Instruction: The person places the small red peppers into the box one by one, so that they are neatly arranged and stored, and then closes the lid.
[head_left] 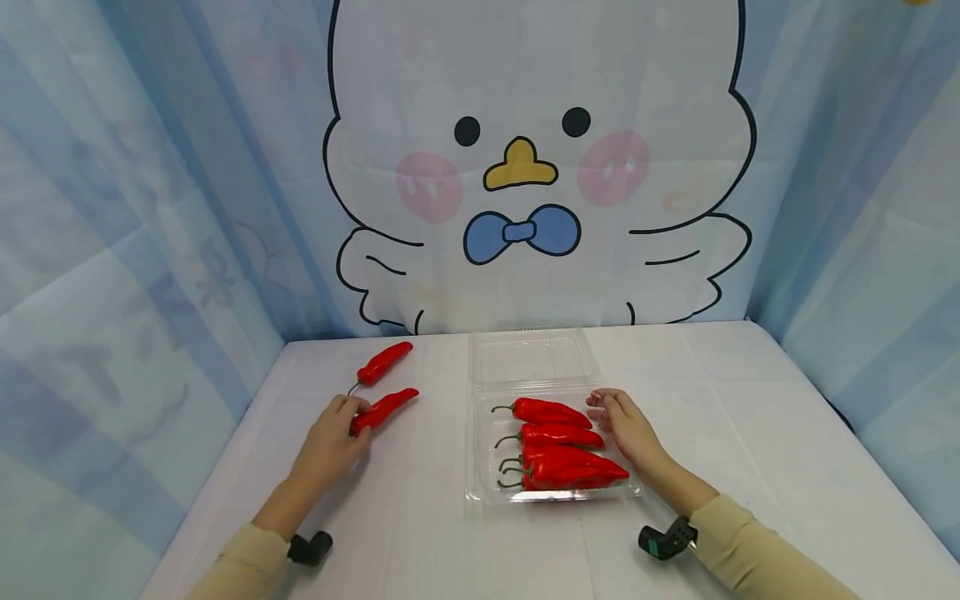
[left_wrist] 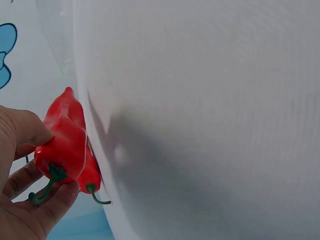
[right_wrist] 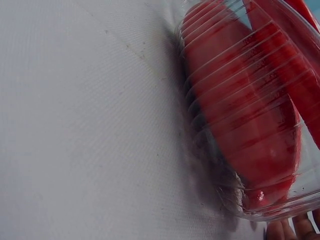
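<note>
My left hand pinches a red chili pepper near its green stem, over the left of the table. In the left wrist view, the thumb lies on this pepper, with fingers beneath its stem end. A second red pepper lies just behind it. Several more red peppers lie in a clear plastic clamshell box, stems to the left. My right hand rests against the box's right side, fingers relaxed; its fingertips show past the box end in the right wrist view.
The box's clear lid is folded back on the white table. A curtain with a cartoon bird hangs at the table's far edge, and blue curtains line both sides.
</note>
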